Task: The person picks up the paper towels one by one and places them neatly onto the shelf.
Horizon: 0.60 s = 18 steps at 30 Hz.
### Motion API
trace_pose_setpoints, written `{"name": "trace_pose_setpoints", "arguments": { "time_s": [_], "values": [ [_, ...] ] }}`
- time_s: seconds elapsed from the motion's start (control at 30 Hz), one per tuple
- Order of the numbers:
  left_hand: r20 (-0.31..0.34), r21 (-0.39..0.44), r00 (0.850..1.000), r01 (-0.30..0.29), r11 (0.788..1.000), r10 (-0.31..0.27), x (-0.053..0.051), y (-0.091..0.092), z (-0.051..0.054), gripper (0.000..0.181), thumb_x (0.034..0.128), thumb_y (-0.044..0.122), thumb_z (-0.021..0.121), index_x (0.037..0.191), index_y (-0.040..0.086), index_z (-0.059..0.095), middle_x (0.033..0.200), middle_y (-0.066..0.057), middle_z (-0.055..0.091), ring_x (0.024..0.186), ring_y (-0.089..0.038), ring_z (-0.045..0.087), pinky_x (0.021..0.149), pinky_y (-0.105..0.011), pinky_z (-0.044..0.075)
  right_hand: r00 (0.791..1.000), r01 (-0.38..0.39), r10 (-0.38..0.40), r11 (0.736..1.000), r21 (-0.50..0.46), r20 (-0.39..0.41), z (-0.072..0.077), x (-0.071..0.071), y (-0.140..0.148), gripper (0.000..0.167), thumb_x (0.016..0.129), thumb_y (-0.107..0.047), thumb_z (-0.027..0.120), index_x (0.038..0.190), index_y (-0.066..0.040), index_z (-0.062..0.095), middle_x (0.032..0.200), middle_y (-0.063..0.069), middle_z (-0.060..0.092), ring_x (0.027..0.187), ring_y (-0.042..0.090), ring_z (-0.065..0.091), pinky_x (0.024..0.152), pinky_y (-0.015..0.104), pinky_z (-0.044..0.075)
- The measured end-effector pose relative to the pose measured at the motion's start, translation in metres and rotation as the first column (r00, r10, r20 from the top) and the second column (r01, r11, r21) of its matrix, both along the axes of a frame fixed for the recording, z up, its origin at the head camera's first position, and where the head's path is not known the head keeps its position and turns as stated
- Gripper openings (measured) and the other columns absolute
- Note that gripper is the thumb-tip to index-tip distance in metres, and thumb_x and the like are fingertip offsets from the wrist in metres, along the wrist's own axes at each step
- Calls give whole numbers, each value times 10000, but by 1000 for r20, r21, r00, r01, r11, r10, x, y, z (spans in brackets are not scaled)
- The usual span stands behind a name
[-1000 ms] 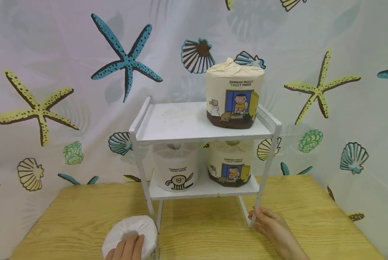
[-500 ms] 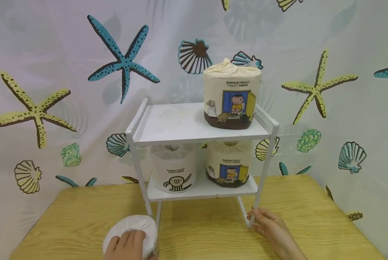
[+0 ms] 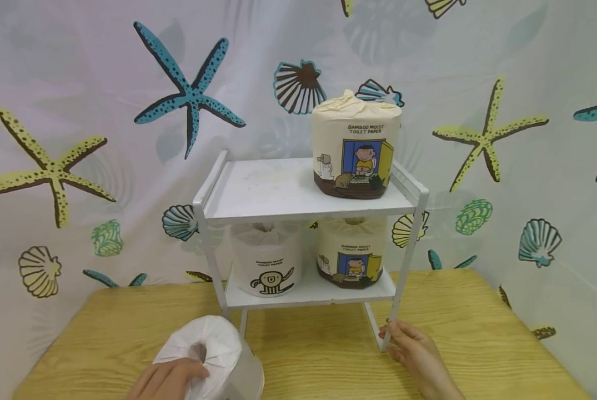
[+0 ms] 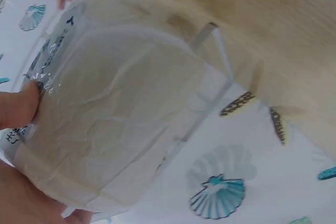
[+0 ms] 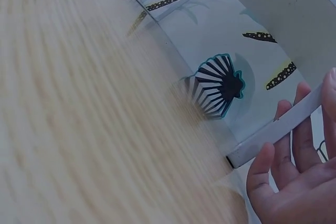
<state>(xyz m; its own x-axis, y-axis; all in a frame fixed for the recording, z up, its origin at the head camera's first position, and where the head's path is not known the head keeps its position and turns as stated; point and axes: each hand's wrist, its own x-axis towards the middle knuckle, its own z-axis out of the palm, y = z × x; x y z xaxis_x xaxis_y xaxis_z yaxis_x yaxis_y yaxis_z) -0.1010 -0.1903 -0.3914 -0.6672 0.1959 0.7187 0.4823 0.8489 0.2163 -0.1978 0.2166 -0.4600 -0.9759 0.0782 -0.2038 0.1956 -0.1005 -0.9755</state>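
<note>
At the lower left of the head view, my left hand [image 3: 170,380] grips a white-wrapped toilet paper roll [image 3: 240,378], fingers over its top near the core hole. The roll is tilted, its top leaning toward the left hand. The left wrist view has the thumb [image 4: 21,106] on the printed side of the roll [image 4: 115,103], fingers on the opposite side. My right hand [image 3: 415,353] holds the front right leg of the white two-tier shelf [image 3: 268,191] near its foot. In the right wrist view, the fingers and thumb are around that leg [image 5: 278,129].
A cream toilet paper roll [image 3: 355,150] stands on the top tier at right. Below it are another cream roll [image 3: 350,255] and a white roll [image 3: 268,261]. The shelf stands on a wooden table [image 3: 303,350], before a curtain [image 3: 103,61] with starfish and shells.
My left hand has lifted the white roll slightly and tilted it, showing more of its side. My right hand keeps its hold on the shelf leg.
</note>
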Motion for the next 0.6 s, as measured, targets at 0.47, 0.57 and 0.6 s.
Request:
{"name": "trace_pose_setpoints", "arguments": {
  "time_s": [0.47, 0.57, 0.6],
  "values": [
    [-490, -334, 772, 263, 905, -405, 4, 13, 89, 428, 1055, 429, 386, 960, 94, 635, 989, -32, 712, 1085, -159, 609, 1105, -308, 322, 999, 41, -40, 999, -22, 29, -4, 5, -5, 401, 996, -369, 591, 1192, -24, 651, 1021, -13, 659, 997, 193, 495, 789, 316, 397],
    [-555, -298, 730, 272, 915, -398, -5, 18, 103, 309, 1001, 315, 442, 973, 64, 620, 997, -76, 708, 991, -240, 645, 1072, -338, 361, 999, 31, -31, 1000, -1, 25, -3, 5, -3, 466, 999, -386, 582, 1247, 8, 609, 1048, 0, 655, 1020, 196, 492, 802, 318, 394],
    [-567, -277, 725, 280, 919, -391, -8, 20, 106, 272, 962, 260, 441, 977, 55, 619, 995, -93, 707, 983, -261, 645, 1065, -352, 367, 999, 29, -29, 1000, 5, 24, -3, 4, -3, 481, 996, -393, 584, 1258, 10, 602, 1061, 6, 656, 1026, 195, 494, 805, 320, 394]
  ]
}}
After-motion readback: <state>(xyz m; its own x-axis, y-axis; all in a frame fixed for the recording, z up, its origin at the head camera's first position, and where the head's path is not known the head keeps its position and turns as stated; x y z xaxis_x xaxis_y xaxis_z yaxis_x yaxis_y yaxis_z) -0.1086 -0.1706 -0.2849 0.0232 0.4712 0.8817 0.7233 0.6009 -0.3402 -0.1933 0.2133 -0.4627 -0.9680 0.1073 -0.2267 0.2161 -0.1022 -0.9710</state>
